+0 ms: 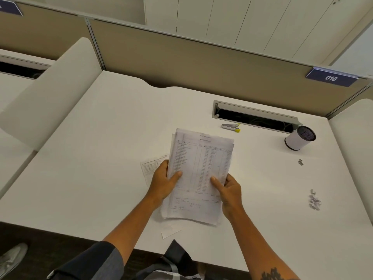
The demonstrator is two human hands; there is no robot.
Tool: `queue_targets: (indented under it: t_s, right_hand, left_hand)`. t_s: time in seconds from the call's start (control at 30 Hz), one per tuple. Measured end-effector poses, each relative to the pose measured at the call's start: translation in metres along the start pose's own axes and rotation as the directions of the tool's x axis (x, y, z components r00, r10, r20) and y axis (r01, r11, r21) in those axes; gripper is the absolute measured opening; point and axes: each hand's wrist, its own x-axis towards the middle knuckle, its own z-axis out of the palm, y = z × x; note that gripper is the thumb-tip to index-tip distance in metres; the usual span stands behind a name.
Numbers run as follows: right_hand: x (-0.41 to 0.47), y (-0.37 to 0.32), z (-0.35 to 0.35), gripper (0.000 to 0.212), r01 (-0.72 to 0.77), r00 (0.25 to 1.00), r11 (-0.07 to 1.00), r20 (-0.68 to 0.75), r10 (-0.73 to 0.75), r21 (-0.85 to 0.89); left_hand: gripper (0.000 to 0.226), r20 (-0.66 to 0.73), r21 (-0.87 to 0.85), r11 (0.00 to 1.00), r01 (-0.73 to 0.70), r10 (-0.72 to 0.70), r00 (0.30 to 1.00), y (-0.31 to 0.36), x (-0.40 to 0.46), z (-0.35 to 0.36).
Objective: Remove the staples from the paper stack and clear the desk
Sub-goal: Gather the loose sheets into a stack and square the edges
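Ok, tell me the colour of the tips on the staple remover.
Yellow tips on a silver-grey staple remover, seen in the head view.

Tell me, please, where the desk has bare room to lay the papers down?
Left half of the desk, beside the left divider, is bare. The right is crowded: staple remover, cup, pulled staples.

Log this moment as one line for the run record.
left hand: grips paper stack | right hand: grips stack | staple remover: idle on desk | pulled staples: loose, right side
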Motion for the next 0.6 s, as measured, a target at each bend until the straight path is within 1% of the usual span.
queue_targets:
  t_s: [0.03,0.07,0.1,0.13,0.17,0.2,0.23,0.3,0.33,0.4,0.47,0.6]
  right_hand:
    - [0.001,-0.001,-0.003,0.031,-0.002,1.0,1.0,-0.02,0.002,-0.011]
    - [0.002,-0.002,-0.007,0.029,-0.007,0.999,1.0,-0.039,0.006,-0.022]
    - [0.003,-0.003,-0.011,0.027,-0.013,0.999,0.999,-0.052,0.011,-0.036]
    - [0.004,-0.004,-0.015,0.025,-0.018,0.998,0.999,-0.065,0.015,-0.049]
    - [0.005,-0.004,-0.02,0.024,-0.022,0.997,0.998,-0.079,0.017,-0.063]
    - [0.006,-0.004,-0.024,0.023,-0.022,0.996,0.997,-0.091,0.015,-0.074]
    - [0.006,-0.005,-0.028,0.022,-0.022,0.995,0.996,-0.102,0.014,-0.083]
    - [0.006,-0.006,-0.034,0.022,-0.028,0.992,0.995,-0.121,0.016,-0.092]
    - [0.006,-0.006,-0.036,0.022,-0.033,0.991,0.995,-0.129,0.021,-0.09]
    - [0.005,-0.006,-0.039,0.022,-0.041,0.99,0.996,-0.134,0.029,-0.08]
    - [0.005,-0.005,-0.041,0.023,-0.046,0.99,0.995,-0.138,0.034,-0.084]
    - [0.006,-0.004,-0.042,0.024,-0.056,0.989,0.995,-0.139,0.045,-0.077]
  left_hand:
    - [0.031,-0.007,0.028,1.0,0.01,-0.01,1.0,-0.002,0.001,-0.001]
    - [0.026,-0.045,0.1,0.995,0.007,-0.002,0.999,-0.006,0.004,-0.005]
    - [0.024,-0.113,0.226,0.974,-0.001,0.028,0.993,-0.012,0.008,-0.011]
    - [0.026,-0.187,0.389,0.921,0.021,0.056,0.981,-0.019,0.014,-0.02]
    - [0.033,-0.249,0.547,0.833,0.083,0.067,0.966,-0.027,0.019,-0.031]
    - [0.046,-0.295,0.662,0.73,0.17,0.044,0.955,-0.033,0.023,-0.043]
    - [0.062,-0.324,0.732,0.638,0.239,0.017,0.946,-0.038,0.027,-0.053]
    - [0.09,-0.311,0.813,0.515,0.271,-0.008,0.95,-0.042,0.033,-0.069]
    - [0.099,-0.295,0.836,0.482,0.263,-0.01,0.956,-0.043,0.036,-0.074]
    - [0.109,-0.268,0.863,0.44,0.25,-0.021,0.963,-0.045,0.041,-0.079]
    - [0.11,-0.243,0.87,0.433,0.235,-0.039,0.969,-0.047,0.046,-0.079]
    - [0.09,-0.202,0.859,0.481,0.174,0.007,0.979,-0.046,0.049,-0.077]
